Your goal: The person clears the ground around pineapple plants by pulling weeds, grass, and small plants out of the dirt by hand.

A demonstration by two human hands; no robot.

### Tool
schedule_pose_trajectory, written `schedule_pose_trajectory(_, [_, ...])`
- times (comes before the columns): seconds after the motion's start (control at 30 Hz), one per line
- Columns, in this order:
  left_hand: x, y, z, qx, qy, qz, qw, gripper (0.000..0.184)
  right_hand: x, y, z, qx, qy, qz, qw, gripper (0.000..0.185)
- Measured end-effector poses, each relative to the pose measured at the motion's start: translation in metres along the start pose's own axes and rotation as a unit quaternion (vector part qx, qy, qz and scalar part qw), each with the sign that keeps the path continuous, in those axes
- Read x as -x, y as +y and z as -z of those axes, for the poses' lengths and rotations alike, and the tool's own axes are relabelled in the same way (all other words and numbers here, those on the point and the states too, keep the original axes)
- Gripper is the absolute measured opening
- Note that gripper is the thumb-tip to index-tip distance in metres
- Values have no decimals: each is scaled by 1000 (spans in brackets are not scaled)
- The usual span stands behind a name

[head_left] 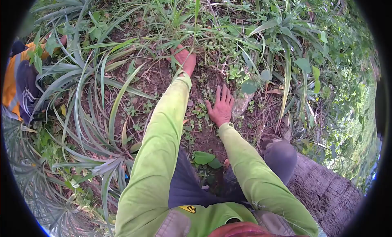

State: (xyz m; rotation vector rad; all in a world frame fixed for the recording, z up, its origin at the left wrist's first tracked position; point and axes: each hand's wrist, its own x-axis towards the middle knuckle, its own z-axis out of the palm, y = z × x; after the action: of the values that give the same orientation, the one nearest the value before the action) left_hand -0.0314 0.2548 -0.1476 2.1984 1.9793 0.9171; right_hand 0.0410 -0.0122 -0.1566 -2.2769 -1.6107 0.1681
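My left hand (187, 60) reaches forward to the base of a tuft of long green grass (175, 23). Its fingers look curled round the stems low down, though blades partly cover them. Closer to my body, my right hand (221, 108) lies palm down on the brown soil (208, 135), fingers spread and holding nothing. Small leafy weeds (200, 110) grow between the two hands. Just beside the right fingers is a pale stone (241, 103), partly under a round leaf (249, 87).
Spiky long-leaved plants (112, 163) crowd the left, and another (281, 25) stands at upper right. A thick log or trunk (322, 190) lies at lower right by my knee (281, 159). At far left another person in an orange top (30, 53) bends among the plants.
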Motion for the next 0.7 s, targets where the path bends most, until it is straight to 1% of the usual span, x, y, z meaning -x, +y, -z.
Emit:
schedule_pose_trajectory(0.1, [-2, -2, -10, 7, 23, 10, 1000, 58, 0, 1, 0, -4, 0, 0, 1000, 87])
schedule_pose_trajectory(0.13, [-5, -5, -8, 46, 13, 1, 999, 54, 0, 1, 1, -11, 2, 2, 1000, 87])
schedule_pose_trajectory(0.17, [-6, -5, -6, 45, 13, 0, 999, 54, 0, 0, 1, -11, 3, 2, 1000, 87])
schedule_pose_trajectory(0.23, [-8, -3, 0, 19, -82, 49, 995, 52, 0, 0, 1, -4, 6, 2, 1000, 87])
schedule_pose_trajectory(0.27, [-6, -6, -9, -6, -34, 36, 999, 51, 0, 0, 1, -4, 6, 2, 1000, 87])
schedule_pose_trajectory(0.3, [-9, -6, -10, -6, -34, 36, 999, 51, 0, 0, 0, -4, 1, 1, 1000, 87])
schedule_pose_trajectory(0.37, [-11, -9, -8, 30, -95, 33, 995, 50, 1, 1, 0, -5, -4, -1, 1000, 87])
schedule_pose_trajectory(0.4, [-9, -1, 8, -20, -56, -17, 998, 46, 1, 1, -2, 3, 5, 2, 1000, 87])
schedule_pose_trajectory(0.43, [-12, 3, 13, -20, -56, -18, 998, 46, 0, 1, -2, 10, 14, 5, 1000, 87])
schedule_pose_trajectory(0.5, [-15, 6, 16, 12, -129, 64, 990, 41, 1, 2, -1, 4, 8, 3, 1000, 87])
schedule_pose_trajectory(0.57, [-16, 3, 13, 22, -143, 75, 987, 42, 1, 2, -1, -3, 1, 1, 1000, 87])
schedule_pose_trajectory(0.6, [-17, 0, 7, 34, -157, 86, 983, 43, 1, 2, -3, 5, 15, 6, 1000, 87])
schedule_pose_trajectory(0.63, [-17, -4, -1, 33, -157, 86, 983, 43, 1, 3, -3, 12, 28, 12, 999, 87])
schedule_pose_trajectory(0.7, [-17, -6, -8, 13, -94, 100, 991, 39, 1, 4, -3, 6, 21, 10, 1000, 87])
